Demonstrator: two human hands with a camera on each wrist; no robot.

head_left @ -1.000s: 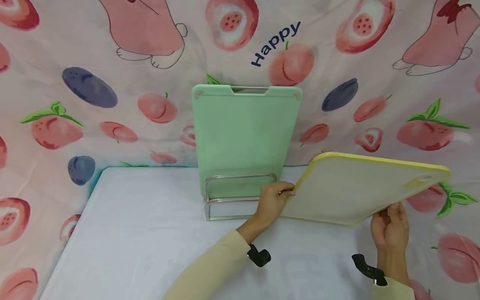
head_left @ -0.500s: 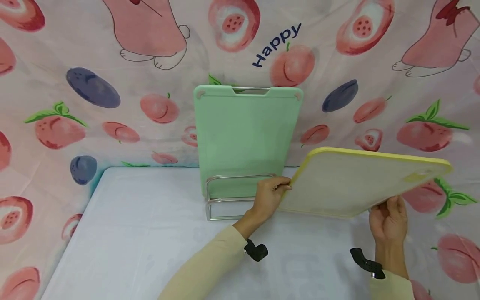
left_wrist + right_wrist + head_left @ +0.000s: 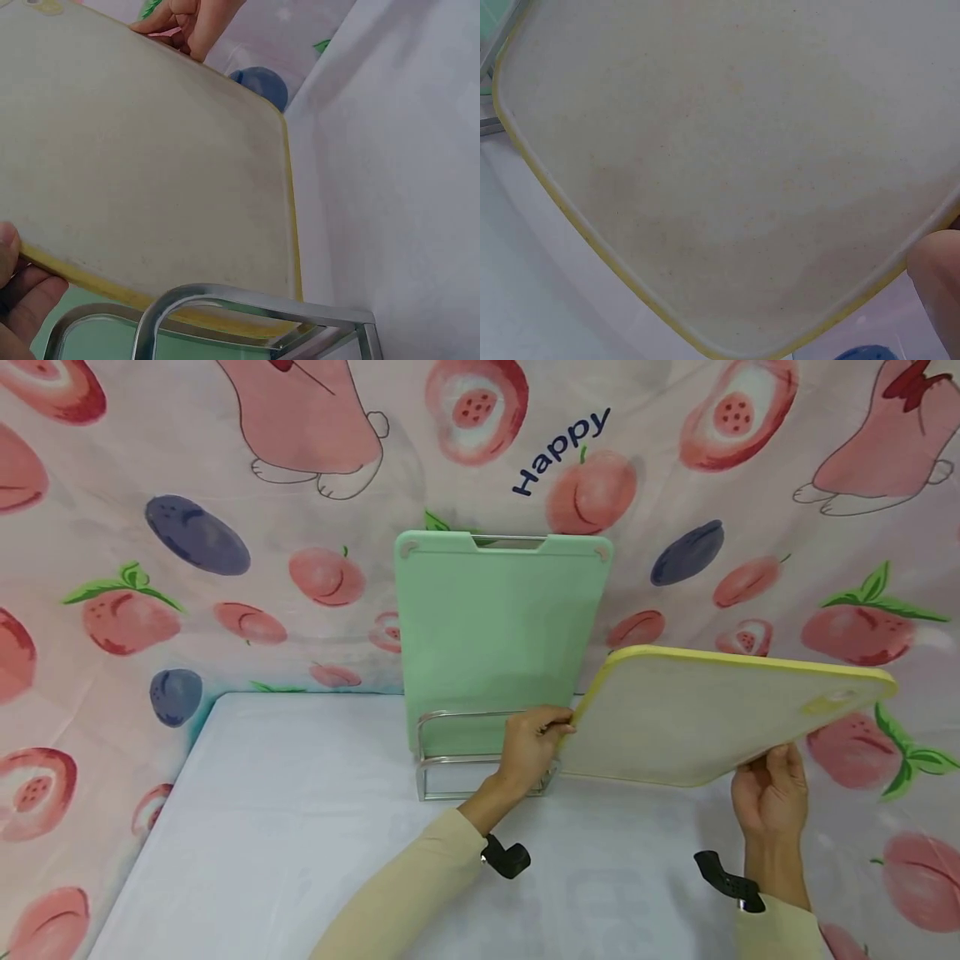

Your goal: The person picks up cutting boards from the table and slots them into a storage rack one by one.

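Note:
A cutting board (image 3: 697, 718) with a pale face and a yellow rim is held tilted above the table, between both hands. My left hand (image 3: 531, 747) pinches its left edge, close in front of the metal rack (image 3: 461, 760). With thumb and fingers, my right hand (image 3: 772, 789) grips the board's near edge toward the right. In the left wrist view a corner of the board (image 3: 165, 172) overlaps the rack's bars (image 3: 247, 300). A green cutting board (image 3: 498, 627) stands upright in the rack, its lower part behind the bars.
The rack stands on a white-covered table (image 3: 262, 827), near its back edge. Behind it hangs a pink cloth (image 3: 472, 493) printed with fruit and the word Happy. Black wrist mounts (image 3: 506, 858) sit at both sleeves.
Both hands have shifted slightly left and up with the yellow-rimmed board, bringing its left edge nearer the rack. The green board still stands in the rack.

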